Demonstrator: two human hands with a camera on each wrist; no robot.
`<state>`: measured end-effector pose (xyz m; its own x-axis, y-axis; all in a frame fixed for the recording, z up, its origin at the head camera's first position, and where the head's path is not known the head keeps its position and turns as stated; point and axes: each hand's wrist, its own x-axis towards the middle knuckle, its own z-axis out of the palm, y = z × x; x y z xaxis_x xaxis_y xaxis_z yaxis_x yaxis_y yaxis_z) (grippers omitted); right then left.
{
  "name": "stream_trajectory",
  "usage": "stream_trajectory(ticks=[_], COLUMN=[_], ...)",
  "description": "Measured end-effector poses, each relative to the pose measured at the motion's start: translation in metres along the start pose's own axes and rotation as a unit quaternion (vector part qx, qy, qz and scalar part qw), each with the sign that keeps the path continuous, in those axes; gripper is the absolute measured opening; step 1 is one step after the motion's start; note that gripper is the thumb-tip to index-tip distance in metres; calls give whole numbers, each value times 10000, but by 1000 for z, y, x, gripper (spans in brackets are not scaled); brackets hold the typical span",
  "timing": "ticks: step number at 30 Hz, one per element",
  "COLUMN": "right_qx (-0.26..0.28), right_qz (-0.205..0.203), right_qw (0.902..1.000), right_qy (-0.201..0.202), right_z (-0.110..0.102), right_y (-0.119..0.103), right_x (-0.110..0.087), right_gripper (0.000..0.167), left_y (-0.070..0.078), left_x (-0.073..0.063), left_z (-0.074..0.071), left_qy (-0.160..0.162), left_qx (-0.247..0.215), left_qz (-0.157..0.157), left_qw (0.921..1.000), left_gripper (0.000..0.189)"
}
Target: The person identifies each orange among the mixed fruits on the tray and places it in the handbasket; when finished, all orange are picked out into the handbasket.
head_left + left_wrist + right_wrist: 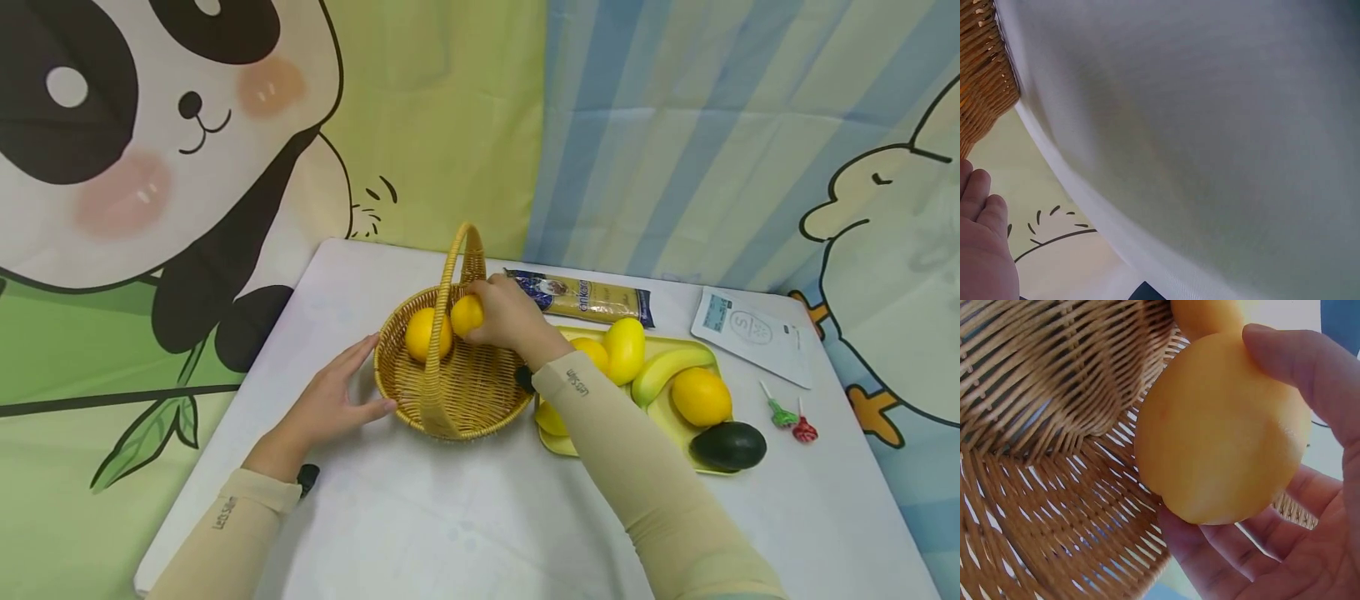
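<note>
A woven basket (pixel 487 392) with a tall arched handle stands mid-table. My right hand (pixel 510 312) reaches into its far side and holds a yellow-orange fruit that looks like an orange (pixel 1222 431), thumb on top and fingers curled beneath. A second orange (pixel 428 333) lies in the basket's left part, close to the held one. On the basket's left side my left hand (pixel 337 396) has its fingers extended along the outer wall, fingertips near the rim and thumb at the front. The left wrist view shows only part of that hand (pixel 985 237) beside the weave.
To the right, a yellow tray (pixel 562 446) bears a lemon (pixel 624 350), a banana (pixel 667 371), an orange (pixel 701 397), a dark avocado (pixel 727 446) and other yellow fruit. Behind it lies a pasta packet (pixel 592 297). A white pouch (pixel 750 333) and two lollipops (pixel 805 430) are farther right.
</note>
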<state>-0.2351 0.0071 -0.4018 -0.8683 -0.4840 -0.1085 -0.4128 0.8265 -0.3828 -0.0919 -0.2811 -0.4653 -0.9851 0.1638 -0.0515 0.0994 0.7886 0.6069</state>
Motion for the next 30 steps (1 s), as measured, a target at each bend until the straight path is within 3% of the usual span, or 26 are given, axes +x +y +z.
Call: stream_trajectory(ticks=[13, 30], right_qx=[-445, -982], right_qz=[46, -212], right_qw=[9990, 9949], right_qy=[-60, -60], right_z=[14, 23], right_y=[-9, -7], right_x=[-2, 5], right_gripper=[77, 76], left_y=[0, 0], left_x=[-3, 0], left_z=[2, 0], left_qy=[-14, 1], left_qx=[-62, -121], left_qz=[-7, 88], left_qw=[10000, 9999], left_gripper=[115, 115])
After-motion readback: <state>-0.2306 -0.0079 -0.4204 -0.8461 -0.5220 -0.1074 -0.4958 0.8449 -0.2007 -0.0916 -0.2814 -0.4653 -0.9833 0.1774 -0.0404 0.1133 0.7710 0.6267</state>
